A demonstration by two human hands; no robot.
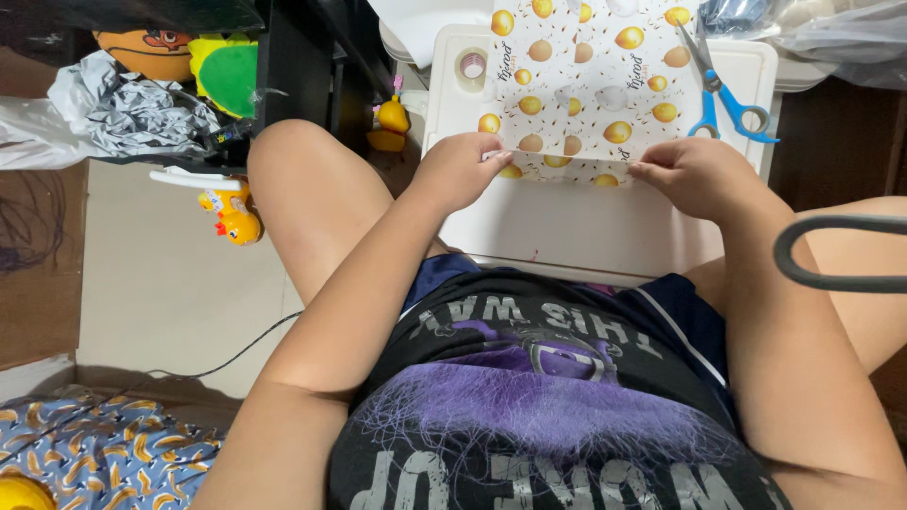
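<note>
Both hands are pinching the near edge of the wrapping paper (581, 85): left hand (456, 170) and right hand (694, 175) closed on opposite corners, the paper's length running away from the person across the white board (586, 227).

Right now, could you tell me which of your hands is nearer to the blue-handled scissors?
Right. The right hand pinches the wrapping paper just below the scissors; the left hand is across the sheet.

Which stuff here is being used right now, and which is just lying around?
In use:
left hand
right hand
wrapping paper with gold balls
white lap table
blue scissors
tape roll

Lying about:
yellow duck toy
crumpled silver paper
green foam shape
</note>
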